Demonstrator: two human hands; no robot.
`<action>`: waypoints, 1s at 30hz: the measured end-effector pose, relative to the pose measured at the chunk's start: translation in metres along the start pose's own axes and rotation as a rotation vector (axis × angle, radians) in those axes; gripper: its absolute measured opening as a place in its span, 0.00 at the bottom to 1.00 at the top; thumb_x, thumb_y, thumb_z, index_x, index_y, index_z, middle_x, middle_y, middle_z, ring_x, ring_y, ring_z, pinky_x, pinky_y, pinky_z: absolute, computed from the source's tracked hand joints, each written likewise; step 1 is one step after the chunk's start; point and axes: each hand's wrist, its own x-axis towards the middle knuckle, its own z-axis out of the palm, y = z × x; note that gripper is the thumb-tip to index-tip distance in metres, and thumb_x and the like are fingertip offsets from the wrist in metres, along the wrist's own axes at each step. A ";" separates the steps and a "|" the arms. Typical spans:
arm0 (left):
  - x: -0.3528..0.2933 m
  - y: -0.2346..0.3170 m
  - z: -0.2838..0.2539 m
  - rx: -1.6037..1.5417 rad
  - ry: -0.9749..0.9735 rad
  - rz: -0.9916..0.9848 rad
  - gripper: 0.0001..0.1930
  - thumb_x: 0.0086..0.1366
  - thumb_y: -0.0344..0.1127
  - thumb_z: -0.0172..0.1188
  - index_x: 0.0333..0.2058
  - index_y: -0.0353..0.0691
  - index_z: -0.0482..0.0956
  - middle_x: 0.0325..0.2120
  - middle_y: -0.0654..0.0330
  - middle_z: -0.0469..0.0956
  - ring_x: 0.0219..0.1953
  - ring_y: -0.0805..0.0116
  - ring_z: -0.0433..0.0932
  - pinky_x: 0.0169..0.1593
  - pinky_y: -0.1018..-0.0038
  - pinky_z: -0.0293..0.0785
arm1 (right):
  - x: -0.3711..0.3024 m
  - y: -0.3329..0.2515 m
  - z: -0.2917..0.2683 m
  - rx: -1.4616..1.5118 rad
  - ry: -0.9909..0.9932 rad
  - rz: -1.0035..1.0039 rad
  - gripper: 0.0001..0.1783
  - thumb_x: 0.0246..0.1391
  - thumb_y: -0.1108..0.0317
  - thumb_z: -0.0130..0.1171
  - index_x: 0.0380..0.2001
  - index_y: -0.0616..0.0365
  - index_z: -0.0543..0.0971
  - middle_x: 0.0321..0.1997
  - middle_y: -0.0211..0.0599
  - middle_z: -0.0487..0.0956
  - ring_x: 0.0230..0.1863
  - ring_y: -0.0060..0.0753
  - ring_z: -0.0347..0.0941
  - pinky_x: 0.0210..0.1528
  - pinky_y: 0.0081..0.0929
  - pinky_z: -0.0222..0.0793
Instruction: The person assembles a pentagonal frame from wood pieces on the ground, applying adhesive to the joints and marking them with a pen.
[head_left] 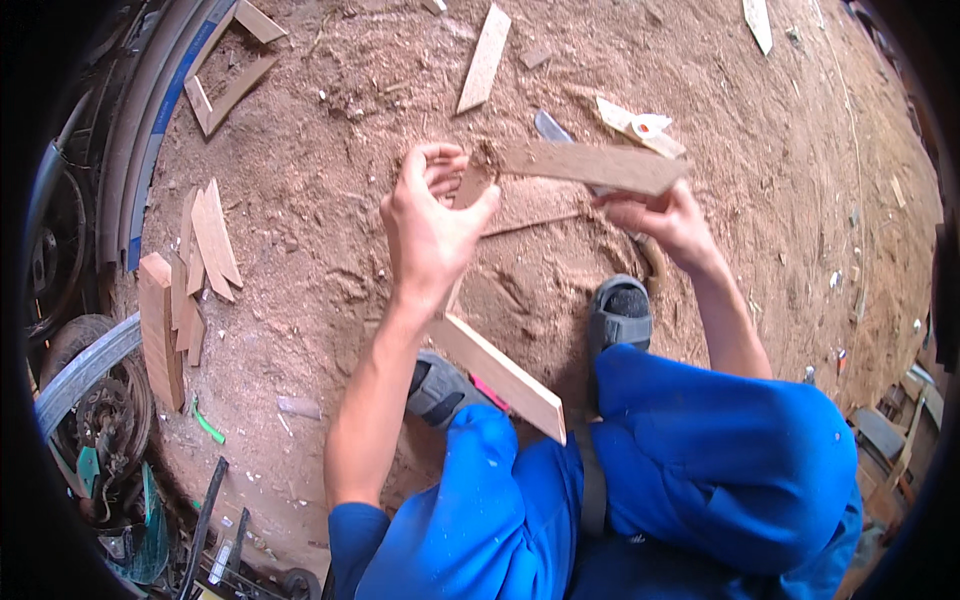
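Observation:
Both my hands hold up a partly joined frame of flat wooden strips. Its upper strip (595, 165) runs between the hands, and a lower strip (505, 375) with an angled end slants down over my knees. My left hand (432, 220) is closed around the corner and side piece, which it largely hides. My right hand (665, 215) grips the upper strip's far end from below, its fingers partly hidden. Beneath the frame, a flat board (530, 205) lies on the dirt. Just beyond are a bluish blade-like piece (550, 126) and a white object with an orange centre (648, 127).
Another angled wooden frame (235, 95) lies at the far left by a blue-edged metal rail (165, 110). Several wood offcuts (212, 240) are piled at left. A loose strip (485, 60) rests far ahead. Wheels and scrap (100, 390) crowd the left edge; my sandalled foot (620, 315) stands below.

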 end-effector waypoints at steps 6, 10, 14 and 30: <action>-0.024 0.040 -0.018 -0.033 0.094 0.290 0.28 0.54 0.24 0.77 0.53 0.36 0.75 0.48 0.50 0.84 0.51 0.61 0.86 0.55 0.69 0.84 | -0.024 0.028 0.026 -0.156 -0.195 0.247 0.28 0.60 0.64 0.74 0.61 0.56 0.78 0.55 0.34 0.84 0.54 0.30 0.81 0.58 0.35 0.79; -0.037 0.055 -0.030 -0.052 0.068 0.401 0.31 0.52 0.22 0.77 0.54 0.34 0.74 0.48 0.49 0.85 0.52 0.64 0.85 0.54 0.72 0.83 | -0.032 0.039 0.044 -0.180 -0.281 0.390 0.27 0.61 0.60 0.74 0.59 0.55 0.78 0.53 0.33 0.83 0.54 0.27 0.79 0.59 0.31 0.76; -0.046 0.066 -0.038 -0.031 0.051 0.361 0.32 0.51 0.21 0.78 0.54 0.33 0.73 0.49 0.48 0.85 0.53 0.64 0.85 0.54 0.74 0.83 | -0.034 0.064 0.049 -0.219 -0.318 0.305 0.28 0.62 0.55 0.72 0.61 0.55 0.77 0.51 0.34 0.83 0.53 0.28 0.79 0.57 0.31 0.77; -0.055 0.047 -0.029 0.005 0.027 0.372 0.30 0.50 0.23 0.79 0.51 0.33 0.76 0.45 0.50 0.86 0.46 0.61 0.88 0.50 0.71 0.85 | -0.009 0.032 0.028 0.109 -0.149 0.231 0.17 0.65 0.69 0.65 0.55 0.61 0.81 0.52 0.36 0.85 0.54 0.31 0.81 0.60 0.31 0.77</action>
